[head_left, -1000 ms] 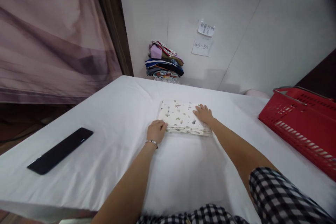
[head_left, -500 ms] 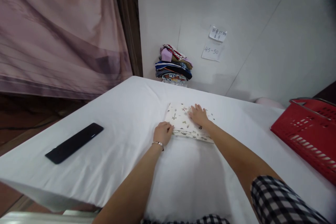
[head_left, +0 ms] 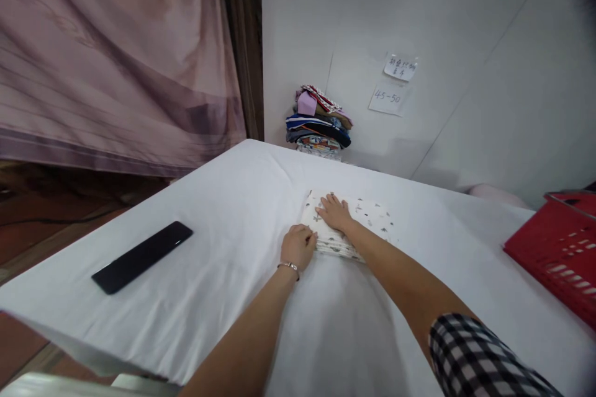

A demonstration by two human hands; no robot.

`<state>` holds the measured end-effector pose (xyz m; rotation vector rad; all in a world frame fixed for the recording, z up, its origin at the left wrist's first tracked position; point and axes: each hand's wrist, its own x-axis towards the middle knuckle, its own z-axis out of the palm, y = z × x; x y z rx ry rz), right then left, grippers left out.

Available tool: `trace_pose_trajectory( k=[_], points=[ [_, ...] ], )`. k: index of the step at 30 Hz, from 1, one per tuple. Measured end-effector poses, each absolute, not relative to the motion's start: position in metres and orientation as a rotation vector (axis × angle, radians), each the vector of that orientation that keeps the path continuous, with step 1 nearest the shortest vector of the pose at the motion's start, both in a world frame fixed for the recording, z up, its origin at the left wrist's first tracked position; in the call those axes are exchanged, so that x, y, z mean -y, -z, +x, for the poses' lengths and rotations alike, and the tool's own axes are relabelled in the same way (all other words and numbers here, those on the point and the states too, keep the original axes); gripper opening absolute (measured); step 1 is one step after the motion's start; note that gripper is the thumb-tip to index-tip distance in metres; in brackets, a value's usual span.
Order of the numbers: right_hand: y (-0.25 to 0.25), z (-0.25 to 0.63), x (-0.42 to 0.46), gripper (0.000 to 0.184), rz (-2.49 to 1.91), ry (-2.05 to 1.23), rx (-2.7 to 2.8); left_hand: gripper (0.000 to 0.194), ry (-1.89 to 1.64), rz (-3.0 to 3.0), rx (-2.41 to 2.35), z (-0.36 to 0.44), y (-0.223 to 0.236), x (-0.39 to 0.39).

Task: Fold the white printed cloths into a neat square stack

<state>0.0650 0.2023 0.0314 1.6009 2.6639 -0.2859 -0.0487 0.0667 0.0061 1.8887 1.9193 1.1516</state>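
Note:
A folded white cloth [head_left: 372,218] with small printed motifs lies on the white-covered table, its stacked layers showing along the near edge. At its near left corner, my left hand [head_left: 298,247] has curled fingers closed on the cloth's edge; a bracelet circles that wrist. My right hand [head_left: 334,212] rests palm down on the upper left part of the cloth, fingers stretched out and slightly spread. The right forearm crosses over the cloth's near right side and hides some of it.
A long black glossy flat object [head_left: 142,257] lies on the left of the white tablecloth [head_left: 223,211]. On the right stands a red plastic basket [head_left: 554,248]. Behind the table's far edge rises a pile of folded clothes [head_left: 319,121] against the wall. A pink curtain [head_left: 116,62] hangs at left.
My right hand has slid left over the cloth, towards my left hand. The left hand stays at the near left corner. The whole view has shifted slightly.

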Motion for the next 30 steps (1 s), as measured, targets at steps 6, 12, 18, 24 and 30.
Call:
trace_pose_trajectory(
  k=[6, 12, 18, 24, 30],
  points=[
    [-0.031, 0.040, -0.194, 0.059, 1.515, 0.311, -2.787, 0.026, -1.153, 1.899, -1.909, -0.049, -0.005, -0.068],
    [-0.035, 0.040, -0.191, 0.057, 1.445, 0.411, -2.798, 0.026, -1.159, 1.899, -1.913, -0.050, -0.004, -0.068],
    [-0.043, 0.086, -0.164, 0.051, 1.315, 0.514, -2.855, 0.027, -1.110, 1.943, -1.911, -0.052, -0.007, -0.069],
    [-0.040, 0.165, -0.110, 0.055, 1.421, 0.498, -2.860, 0.028, -1.076, 1.925, -1.924, -0.053, -0.010, -0.069],
    [-0.024, 0.234, -0.076, 0.052, 1.659, 0.116, -2.837, 0.029, -1.070, 1.927, -1.907, -0.055, -0.007, -0.071]
  ],
)
